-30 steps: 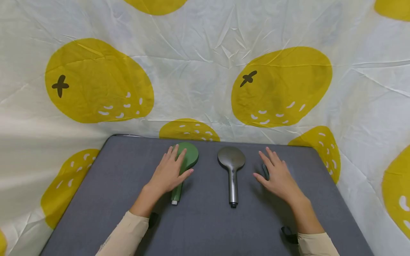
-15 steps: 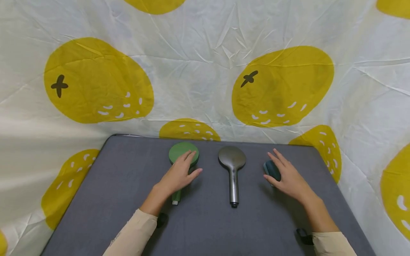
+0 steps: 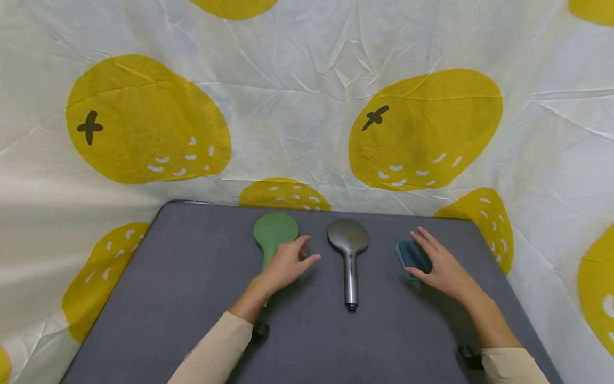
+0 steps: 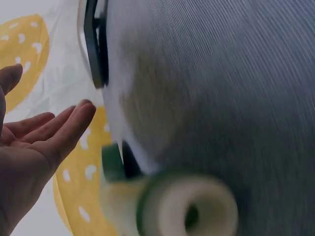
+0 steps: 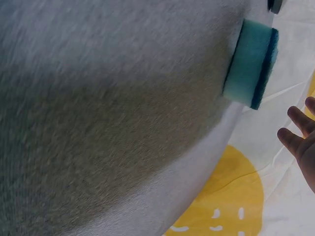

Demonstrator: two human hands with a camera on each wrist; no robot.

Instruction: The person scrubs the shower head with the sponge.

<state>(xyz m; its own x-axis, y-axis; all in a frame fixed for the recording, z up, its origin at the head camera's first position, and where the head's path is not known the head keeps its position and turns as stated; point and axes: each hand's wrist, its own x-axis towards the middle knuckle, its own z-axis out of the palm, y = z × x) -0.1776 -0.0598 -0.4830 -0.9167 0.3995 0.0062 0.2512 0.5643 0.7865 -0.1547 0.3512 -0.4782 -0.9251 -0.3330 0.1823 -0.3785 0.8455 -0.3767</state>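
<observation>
Left hand [image 3: 286,265] hovers above the handle of the green shower head [image 3: 275,228], fingers loosely bent, thumb apart, nothing held; its round end shows beyond the fingers. Right hand [image 3: 447,273] hangs just above the blue-green sponge [image 3: 413,257], thumb and fingers wide, the right wrist view showing a gap. Grey table [image 3: 192,288] bears both, plus a metallic shower head [image 3: 348,237] between them, handle toward the person.

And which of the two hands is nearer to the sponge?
Right. The right hand hovers close to the sponge, not touching; the left hand is over the green shower head, on the other side of the grey shower head.
</observation>
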